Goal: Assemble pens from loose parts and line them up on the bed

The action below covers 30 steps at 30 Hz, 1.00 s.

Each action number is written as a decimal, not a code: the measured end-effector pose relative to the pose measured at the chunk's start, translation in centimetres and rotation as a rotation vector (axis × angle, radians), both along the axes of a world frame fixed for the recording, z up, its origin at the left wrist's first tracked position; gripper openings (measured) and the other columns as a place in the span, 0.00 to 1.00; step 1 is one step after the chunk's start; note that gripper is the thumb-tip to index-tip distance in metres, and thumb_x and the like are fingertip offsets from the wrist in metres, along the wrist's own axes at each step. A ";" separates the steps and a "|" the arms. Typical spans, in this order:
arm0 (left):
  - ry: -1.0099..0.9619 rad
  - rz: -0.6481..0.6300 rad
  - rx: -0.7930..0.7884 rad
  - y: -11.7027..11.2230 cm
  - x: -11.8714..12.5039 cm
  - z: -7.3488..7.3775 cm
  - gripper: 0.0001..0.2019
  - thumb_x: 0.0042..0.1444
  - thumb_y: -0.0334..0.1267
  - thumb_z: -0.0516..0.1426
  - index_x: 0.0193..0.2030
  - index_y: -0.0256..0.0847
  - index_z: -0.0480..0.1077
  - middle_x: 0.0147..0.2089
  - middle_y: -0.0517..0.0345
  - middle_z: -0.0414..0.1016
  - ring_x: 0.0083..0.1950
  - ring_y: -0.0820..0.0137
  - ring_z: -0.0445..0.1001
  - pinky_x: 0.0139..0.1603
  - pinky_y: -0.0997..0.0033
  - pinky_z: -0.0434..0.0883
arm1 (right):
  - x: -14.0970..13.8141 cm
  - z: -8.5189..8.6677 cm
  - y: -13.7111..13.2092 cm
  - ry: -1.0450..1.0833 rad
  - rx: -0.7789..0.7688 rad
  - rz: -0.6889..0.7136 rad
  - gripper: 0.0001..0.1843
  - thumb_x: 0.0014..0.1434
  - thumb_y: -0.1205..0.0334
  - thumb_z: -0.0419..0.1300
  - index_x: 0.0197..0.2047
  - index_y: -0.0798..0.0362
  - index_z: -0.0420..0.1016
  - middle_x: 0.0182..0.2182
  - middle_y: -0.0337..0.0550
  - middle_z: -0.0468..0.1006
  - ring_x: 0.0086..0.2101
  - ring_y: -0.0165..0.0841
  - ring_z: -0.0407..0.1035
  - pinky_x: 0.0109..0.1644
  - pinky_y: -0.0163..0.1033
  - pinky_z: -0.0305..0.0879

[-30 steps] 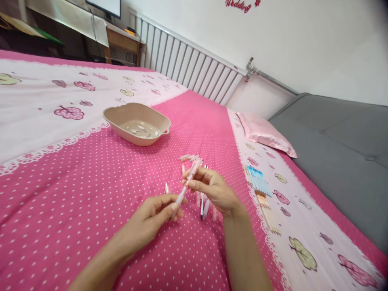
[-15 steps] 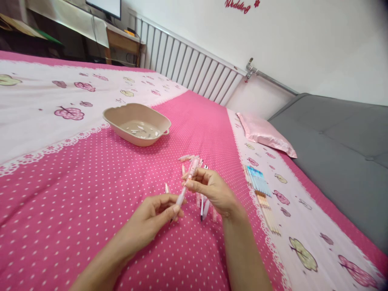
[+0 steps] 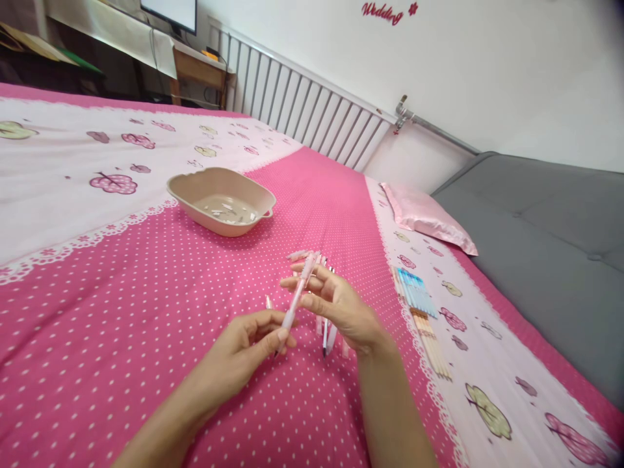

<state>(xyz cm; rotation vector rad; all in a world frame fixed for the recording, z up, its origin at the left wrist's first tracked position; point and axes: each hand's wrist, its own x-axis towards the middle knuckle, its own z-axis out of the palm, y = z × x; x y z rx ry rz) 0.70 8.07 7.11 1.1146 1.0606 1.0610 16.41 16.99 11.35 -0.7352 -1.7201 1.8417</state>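
My left hand (image 3: 258,341) pinches the lower end of a pale pink pen (image 3: 296,296), which slants up and to the right. Around the pen's upper part, my right hand (image 3: 338,302) has its fingers apart, with the thumb and fingers on either side of the barrel. Whether a fingertip still touches it, I cannot tell. Behind and below the right hand lie several loose pens and pen parts (image 3: 325,338) on the pink dotted cover, partly hidden by that hand. Another small pen part (image 3: 269,302) lies just beyond my left hand.
A beige basin (image 3: 221,201) with small white and grey pieces stands on the bed at the back left. To the right lie a row of blue pens (image 3: 416,292) and a row of peach pens (image 3: 431,341). Farther back are a pink pillow (image 3: 429,218) and a grey headboard (image 3: 536,240).
My right hand's fingers have loosened and spread from their pinch on the pen's upper part. The left hand keeps its hold in nearly the same place.
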 end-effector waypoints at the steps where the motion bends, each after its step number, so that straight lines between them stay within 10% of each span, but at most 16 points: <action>1: 0.001 -0.003 0.000 0.0 0.0 0.0 0.13 0.55 0.45 0.55 0.42 0.39 0.72 0.34 0.57 0.74 0.36 0.71 0.70 0.40 0.70 0.64 | 0.1 0.1 0.0 0.022 -0.009 0.013 0.26 0.53 0.60 0.63 0.54 0.49 0.61 0.49 0.44 0.72 0.50 0.32 0.66 0.53 0.40 0.62; 22: 0.033 -0.038 0.015 -0.1 0.1 0.2 0.12 0.57 0.44 0.53 0.42 0.39 0.71 0.35 0.57 0.74 0.38 0.70 0.70 0.43 0.68 0.65 | -0.5 -0.9 0.1 -0.038 0.001 -0.140 0.25 0.44 0.61 0.70 0.47 0.50 0.71 0.29 0.36 0.71 0.33 0.27 0.68 0.41 0.34 0.65; 30: 0.040 -0.028 0.015 -0.1 0.0 0.2 0.14 0.57 0.46 0.53 0.43 0.40 0.71 0.34 0.57 0.75 0.38 0.69 0.71 0.44 0.67 0.66 | -0.4 -0.1 -0.1 0.008 -0.024 -0.063 0.26 0.51 0.57 0.65 0.53 0.49 0.66 0.46 0.44 0.73 0.49 0.33 0.66 0.56 0.42 0.61</action>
